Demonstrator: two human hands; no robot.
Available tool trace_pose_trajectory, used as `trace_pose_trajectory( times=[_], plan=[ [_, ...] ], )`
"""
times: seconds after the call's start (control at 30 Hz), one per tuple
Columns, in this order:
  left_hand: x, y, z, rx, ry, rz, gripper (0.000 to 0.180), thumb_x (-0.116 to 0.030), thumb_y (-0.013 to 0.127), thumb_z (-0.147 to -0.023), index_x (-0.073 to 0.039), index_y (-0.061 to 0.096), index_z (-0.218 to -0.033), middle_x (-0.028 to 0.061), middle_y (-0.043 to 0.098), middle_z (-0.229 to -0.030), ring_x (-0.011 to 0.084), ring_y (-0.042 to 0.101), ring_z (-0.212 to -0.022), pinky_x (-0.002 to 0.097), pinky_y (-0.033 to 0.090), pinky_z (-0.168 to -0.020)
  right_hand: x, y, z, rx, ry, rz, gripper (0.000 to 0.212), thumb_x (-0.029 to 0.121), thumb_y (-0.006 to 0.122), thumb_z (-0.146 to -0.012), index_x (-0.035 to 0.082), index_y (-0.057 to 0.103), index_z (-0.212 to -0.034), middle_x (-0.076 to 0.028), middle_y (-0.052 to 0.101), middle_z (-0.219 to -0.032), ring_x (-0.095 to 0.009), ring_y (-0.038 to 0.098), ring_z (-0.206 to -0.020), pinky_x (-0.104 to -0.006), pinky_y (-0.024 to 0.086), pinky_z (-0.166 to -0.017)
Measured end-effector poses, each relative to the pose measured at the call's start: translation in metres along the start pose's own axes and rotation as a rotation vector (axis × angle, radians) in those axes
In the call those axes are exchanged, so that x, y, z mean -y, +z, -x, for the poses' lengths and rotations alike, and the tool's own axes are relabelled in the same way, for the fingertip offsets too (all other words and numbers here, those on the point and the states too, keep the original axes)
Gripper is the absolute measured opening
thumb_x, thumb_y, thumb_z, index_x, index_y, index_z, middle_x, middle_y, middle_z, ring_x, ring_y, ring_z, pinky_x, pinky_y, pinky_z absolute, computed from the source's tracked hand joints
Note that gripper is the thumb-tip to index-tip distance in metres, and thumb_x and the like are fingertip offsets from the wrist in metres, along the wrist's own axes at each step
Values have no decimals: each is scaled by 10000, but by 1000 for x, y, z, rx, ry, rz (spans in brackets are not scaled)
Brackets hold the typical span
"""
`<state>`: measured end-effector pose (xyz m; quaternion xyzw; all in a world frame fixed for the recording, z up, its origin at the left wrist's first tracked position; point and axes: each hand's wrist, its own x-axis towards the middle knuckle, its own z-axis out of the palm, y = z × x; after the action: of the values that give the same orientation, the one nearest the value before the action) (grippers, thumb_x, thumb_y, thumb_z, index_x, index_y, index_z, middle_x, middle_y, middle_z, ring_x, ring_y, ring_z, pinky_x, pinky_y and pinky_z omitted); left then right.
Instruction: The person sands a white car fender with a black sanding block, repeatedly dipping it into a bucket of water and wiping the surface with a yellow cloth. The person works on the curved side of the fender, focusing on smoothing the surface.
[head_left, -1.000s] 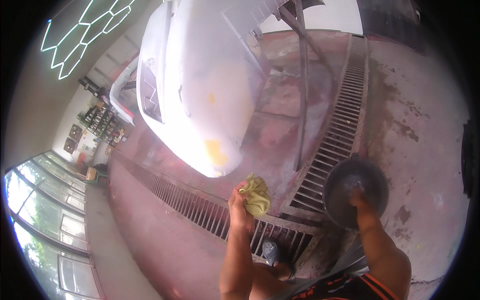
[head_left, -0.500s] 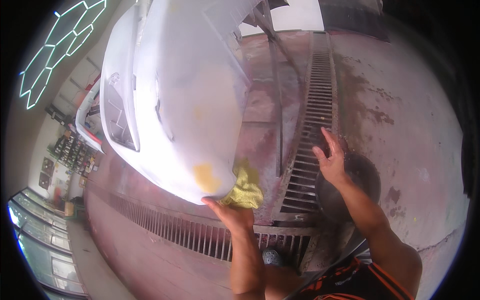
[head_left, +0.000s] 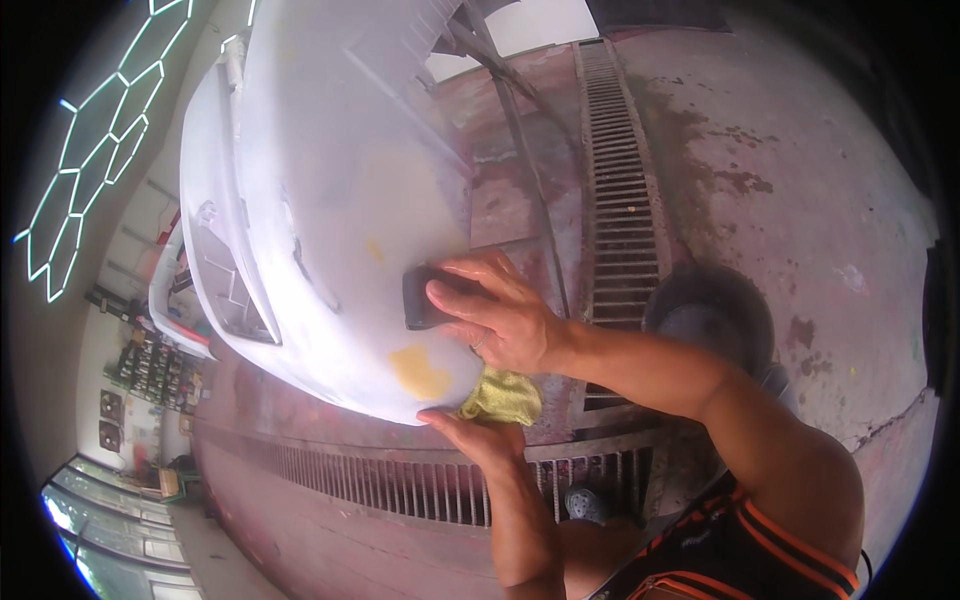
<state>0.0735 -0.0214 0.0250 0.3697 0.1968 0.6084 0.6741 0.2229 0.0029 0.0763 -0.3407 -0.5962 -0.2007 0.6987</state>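
A car bumper point(head_left: 345, 215), whitish grey with patches of yellow filler point(head_left: 418, 372), stretches from the top of the view down to the middle. Against its face, above the larger patch, my right hand point(head_left: 505, 310) is closed around a black sanding block point(head_left: 428, 297). At the bumper's lower corner my left hand point(head_left: 483, 440) grips a yellow-green cloth point(head_left: 508, 397), thumb resting along the edge. The cloth hangs partly out on the right of that hand. Most of the left fingers are hidden behind the bumper and cloth.
A dark bucket point(head_left: 712, 315) stands right of the bumper beside a slotted floor drain point(head_left: 625, 200). Another drain point(head_left: 385, 488) crosses below. Metal stand legs point(head_left: 525, 170) rise behind the bumper. Shelving point(head_left: 150, 370) and another bumper point(head_left: 168, 295) are at the left.
My right hand has moved left from above the bucket to the bumper face, where the black block now shows in it. The left hand stays at the corner with the cloth.
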Motion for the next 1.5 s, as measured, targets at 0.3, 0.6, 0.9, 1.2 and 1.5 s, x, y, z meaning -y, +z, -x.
trace_pose_trajectory(
  times=[0.3,0.6,0.9,1.2,1.5],
  plan=[
    [0,-5,2,31,-16,7,966,-789,443,-1046,-97,270,-1698,128,381,-1694,343,416,-1543,515,380,-1260,-1,6,-9,-65,119,56,805,21,868,-856,215,589,-1586,-167,598,-1422,-361,595,-1161,-481,508,-1026],
    [-2,-1,4,51,-38,-2,968,-790,438,-1047,-94,267,-1700,126,374,-1697,331,414,-1542,508,373,-1264,-2,10,-12,-92,144,52,850,5,868,-847,279,581,-1598,-159,606,-1422,-357,585,-1204,-477,509,-1042],
    [-5,0,6,38,-54,-28,976,-790,422,-1052,-86,247,-1704,134,360,-1707,345,406,-1547,512,371,-1265,1,8,-12,-68,102,18,849,-31,870,-815,255,611,-1572,-153,620,-1427,-354,588,-1203,-473,491,-1049],
    [-6,1,5,5,-50,-43,982,-793,400,-1056,-79,232,-1709,146,343,-1716,350,399,-1554,512,378,-1266,-7,0,-19,9,11,-46,845,2,898,-784,259,638,-1546,-139,624,-1429,-344,611,-1224,-493,491,-1048],
    [-6,-1,5,5,-39,-88,964,-782,355,-1074,-75,214,-1714,154,335,-1720,357,395,-1559,512,382,-1268,-16,-4,-33,123,-146,-96,732,49,910,-766,236,713,-1445,-78,647,-1494,-308,634,-1289,-488,474,-1064]
  ],
)
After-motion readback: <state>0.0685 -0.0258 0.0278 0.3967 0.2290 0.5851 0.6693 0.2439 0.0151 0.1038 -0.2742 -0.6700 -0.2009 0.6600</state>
